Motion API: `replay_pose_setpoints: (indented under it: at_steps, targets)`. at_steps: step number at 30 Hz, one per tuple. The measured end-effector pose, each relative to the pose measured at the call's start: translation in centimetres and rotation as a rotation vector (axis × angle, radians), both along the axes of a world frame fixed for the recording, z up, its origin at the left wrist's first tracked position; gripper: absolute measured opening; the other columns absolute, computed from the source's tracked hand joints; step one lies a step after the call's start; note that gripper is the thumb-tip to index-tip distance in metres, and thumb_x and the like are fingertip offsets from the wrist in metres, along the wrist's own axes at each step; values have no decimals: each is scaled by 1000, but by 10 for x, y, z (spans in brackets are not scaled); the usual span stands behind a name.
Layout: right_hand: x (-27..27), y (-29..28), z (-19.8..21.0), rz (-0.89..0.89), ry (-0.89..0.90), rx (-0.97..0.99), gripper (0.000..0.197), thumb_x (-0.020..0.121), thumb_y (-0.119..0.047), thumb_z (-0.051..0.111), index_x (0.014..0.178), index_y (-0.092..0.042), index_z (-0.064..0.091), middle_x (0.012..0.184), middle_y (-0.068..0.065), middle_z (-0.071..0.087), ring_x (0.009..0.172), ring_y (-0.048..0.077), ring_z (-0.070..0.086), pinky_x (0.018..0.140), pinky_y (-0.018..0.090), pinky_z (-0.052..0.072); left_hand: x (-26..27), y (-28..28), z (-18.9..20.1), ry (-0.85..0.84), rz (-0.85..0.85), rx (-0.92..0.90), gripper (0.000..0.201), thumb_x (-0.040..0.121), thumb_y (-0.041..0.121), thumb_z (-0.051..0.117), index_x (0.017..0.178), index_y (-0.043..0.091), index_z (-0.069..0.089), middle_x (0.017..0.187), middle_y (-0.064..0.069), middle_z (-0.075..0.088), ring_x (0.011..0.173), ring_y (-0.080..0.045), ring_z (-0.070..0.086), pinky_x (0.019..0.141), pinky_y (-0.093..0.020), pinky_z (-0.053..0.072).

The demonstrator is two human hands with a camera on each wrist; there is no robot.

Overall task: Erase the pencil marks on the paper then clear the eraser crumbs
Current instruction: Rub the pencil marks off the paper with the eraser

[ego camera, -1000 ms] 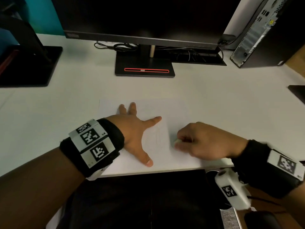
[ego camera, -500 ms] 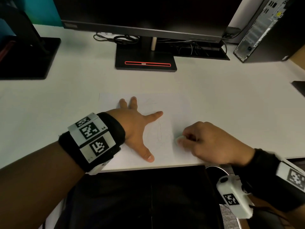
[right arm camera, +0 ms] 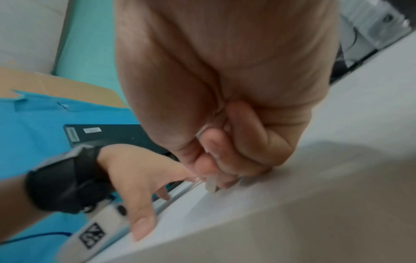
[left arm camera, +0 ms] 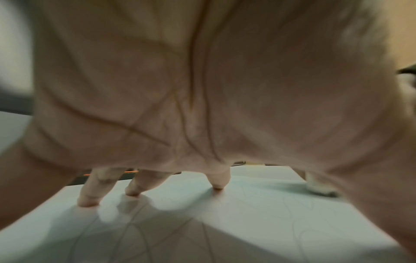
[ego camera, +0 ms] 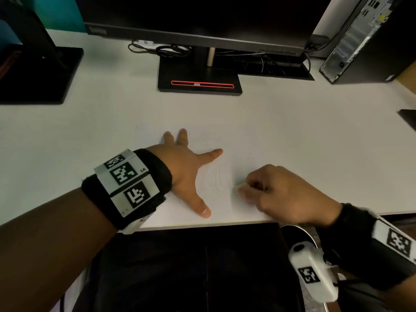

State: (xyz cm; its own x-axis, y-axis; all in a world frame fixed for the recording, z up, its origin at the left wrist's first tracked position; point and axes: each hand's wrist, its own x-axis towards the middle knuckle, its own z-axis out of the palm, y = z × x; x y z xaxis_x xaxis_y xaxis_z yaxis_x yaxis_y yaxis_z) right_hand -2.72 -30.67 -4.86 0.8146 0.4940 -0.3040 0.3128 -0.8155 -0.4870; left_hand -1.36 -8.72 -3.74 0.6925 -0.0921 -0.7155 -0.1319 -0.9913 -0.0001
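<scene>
A white sheet of paper point(ego camera: 227, 140) lies on the white desk near its front edge, with faint pencil marks point(ego camera: 217, 177) between my hands. My left hand point(ego camera: 186, 167) lies flat on the sheet with fingers spread, pressing it down; its fingertips point(left arm camera: 217, 185) touch the paper point(left arm camera: 247, 222). My right hand point(ego camera: 276, 192) is curled, pinching a small white eraser point(ego camera: 239, 188) whose tip touches the sheet right of the marks. In the right wrist view the eraser point(right arm camera: 210, 185) pokes out under the curled fingers. No crumbs can be made out.
A black monitor stand point(ego camera: 199, 83) is at the back centre, with cables point(ego camera: 171, 50) behind it. Another dark stand point(ego camera: 38, 73) sits at the back left, a computer tower point(ego camera: 364, 39) at the back right. The desk's front edge point(ego camera: 202, 225) runs just below my hands.
The right hand with the eraser has shifted slightly back and forth over the paper, staying right of the marks. The left hand has kept its place on the sheet.
</scene>
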Motion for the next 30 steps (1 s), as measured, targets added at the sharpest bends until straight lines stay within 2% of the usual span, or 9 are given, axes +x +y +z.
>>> replay_pose_setpoints:
  at_steps: [4, 8, 12, 16, 20, 24, 28, 30]
  targets:
    - [-9, 6, -1, 86, 3, -15, 42, 97, -36, 57, 63, -12, 53, 51, -3, 47, 47, 10, 43, 49, 20, 36, 0, 2, -1, -4, 7, -11, 140, 50, 87, 75, 137, 67, -32, 157, -13, -42, 146, -47, -29, 117, -69, 21]
    - [3, 1, 2, 5, -20, -9, 43, 98, -34, 57, 67, -5, 54, 53, -2, 46, 46, 8, 39, 47, 20, 33, 0, 2, -2, -3, 4, -14, 139, 51, 86, 76, 137, 66, -32, 157, -13, -42, 146, -47, -29, 117, -69, 21]
    - [-10, 11, 2, 105, 11, -26, 40, 96, -34, 58, 63, -13, 52, 52, -3, 48, 48, 10, 43, 50, 20, 37, -2, 3, -2, -1, 8, -14, 139, 51, 86, 75, 137, 67, -33, 156, -13, -43, 146, -48, -30, 117, -68, 21]
    - [1, 7, 1, 14, -9, -22, 42, 97, -34, 58, 63, -10, 51, 50, -3, 45, 45, 9, 40, 49, 20, 36, -1, 2, -3, -4, 1, -9, 140, 50, 87, 75, 137, 67, -33, 157, -13, -43, 146, -47, -30, 116, -69, 21]
    - [-12, 14, 1, 84, 3, -18, 41, 97, -35, 57, 62, -14, 51, 50, -4, 47, 48, 9, 45, 50, 18, 36, -1, 3, -3, -2, 8, -10, 140, 50, 87, 76, 137, 67, -32, 156, -13, -43, 146, -47, -30, 116, -70, 20]
    - [-2, 9, 0, 5, -6, -9, 42, 98, -34, 57, 64, -10, 53, 50, -3, 46, 45, 9, 41, 48, 19, 36, 0, 2, -3, -8, 1, -2, 140, 50, 87, 75, 137, 66, -33, 157, -13, -43, 146, -47, -29, 116, -69, 21]
    - [-12, 18, 1, 83, -7, -26, 42, 97, -35, 57, 61, -17, 49, 51, -3, 47, 48, 10, 44, 50, 20, 36, -1, 1, -2, -8, 3, 3, 140, 51, 87, 75, 138, 66, -33, 157, -14, -42, 147, -48, -28, 117, -69, 21]
    - [-8, 17, 1, 57, 1, -27, 42, 97, -34, 57, 60, -15, 50, 51, -3, 47, 47, 9, 43, 51, 19, 37, -1, 1, -2, -7, 1, 3, 140, 51, 87, 75, 137, 66, -33, 157, -14, -43, 146, -48, -28, 116, -69, 21]
